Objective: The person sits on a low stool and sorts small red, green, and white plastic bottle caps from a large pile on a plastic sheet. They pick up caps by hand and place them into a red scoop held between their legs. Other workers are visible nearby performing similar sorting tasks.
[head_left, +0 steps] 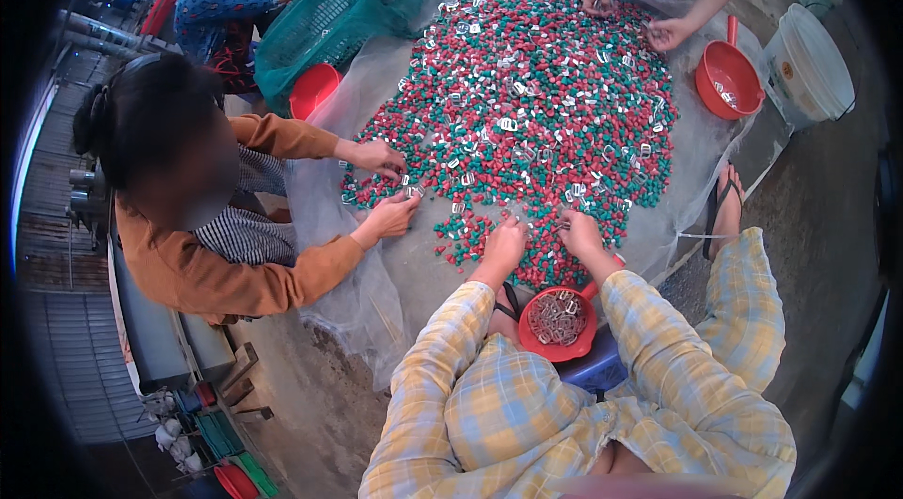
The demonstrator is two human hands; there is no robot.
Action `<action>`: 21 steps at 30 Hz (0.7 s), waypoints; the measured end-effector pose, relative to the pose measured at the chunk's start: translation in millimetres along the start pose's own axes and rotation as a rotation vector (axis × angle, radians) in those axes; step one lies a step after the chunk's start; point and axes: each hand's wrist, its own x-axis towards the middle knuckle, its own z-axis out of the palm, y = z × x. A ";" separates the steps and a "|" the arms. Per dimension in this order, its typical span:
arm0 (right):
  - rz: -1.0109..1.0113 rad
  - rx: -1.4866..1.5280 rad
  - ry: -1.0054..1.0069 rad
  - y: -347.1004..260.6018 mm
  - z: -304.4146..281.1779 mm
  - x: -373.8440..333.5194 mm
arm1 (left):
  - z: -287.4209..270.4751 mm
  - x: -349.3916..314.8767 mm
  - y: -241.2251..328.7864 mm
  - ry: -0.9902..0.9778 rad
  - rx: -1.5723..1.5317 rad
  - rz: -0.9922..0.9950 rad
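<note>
A broad pile of small red and green pieces [527, 95], mixed with silvery metal buckles [508, 124], covers a pale sheet. At the pile's near edge, my left hand [504, 247] is closed, its fingertips together at a small pale bit too small to name. Beside it on the right, my right hand [582, 237] is also closed, fingertips pinched low over the pieces; whatever they hold is hidden. Just below my hands, a red scoop [589, 334] filled with metal buckles [557, 318] sits in front of me, its handle running up beneath my right forearm.
At the left, a person in a brown sleeve [282, 287] works the pile with both hands. Another person's hands [670, 32] reach in at the far right. A red scoop [731, 76] and white bucket [811, 66] stand right. Green baskets [320, 29] and another person are far left.
</note>
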 end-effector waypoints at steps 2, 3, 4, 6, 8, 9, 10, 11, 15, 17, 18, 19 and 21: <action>-0.015 0.071 -0.015 -4.2 -8.9 -2.5 | -0.5 -5.4 -13.7 0.087 -0.049 0.002; -0.054 0.113 -0.014 -4.4 -15.3 -2.3 | -2.6 -10.8 -20.0 0.152 -0.131 -0.022; -0.093 0.154 -0.012 -7.3 -24.6 -2.7 | -10.4 -15.3 -20.8 0.217 -0.214 -0.043; -0.152 0.253 -0.179 -13.6 -45.8 -3.0 | -21.9 -23.7 -15.8 0.264 -0.375 -0.156; -0.231 0.326 -0.365 -15.8 -57.1 -8.4 | -38.2 -31.3 9.6 0.238 -0.518 -0.205; -0.298 0.262 -0.440 -14.9 -59.8 -16.4 | -41.9 -34.9 19.1 0.222 -0.589 -0.230; -0.383 0.202 -0.520 -31.7 -64.9 -28.6 | -43.4 -41.1 16.2 0.186 -0.623 -0.267; -0.460 0.141 -0.597 -43.3 -67.2 -41.0 | -42.3 -48.1 12.1 0.090 -0.715 -0.264; -0.510 -0.125 -0.900 -39.8 -47.3 -89.4 | -56.4 -80.3 26.8 -0.364 -0.851 -0.107; -0.485 -0.292 -0.774 -41.9 -49.0 -116.0 | -69.2 -98.7 40.5 -0.487 -0.690 0.029; -0.499 -0.367 -0.581 -34.5 -56.1 -130.9 | -85.6 -104.2 50.3 -0.424 -0.563 0.060; -0.502 -0.438 -0.395 -31.4 -65.3 -146.6 | -99.6 -113.3 52.5 -0.310 -0.644 -0.040; -0.456 -0.351 -0.409 -52.8 -114.1 -170.7 | -121.6 -138.7 38.0 -0.065 -0.803 -0.252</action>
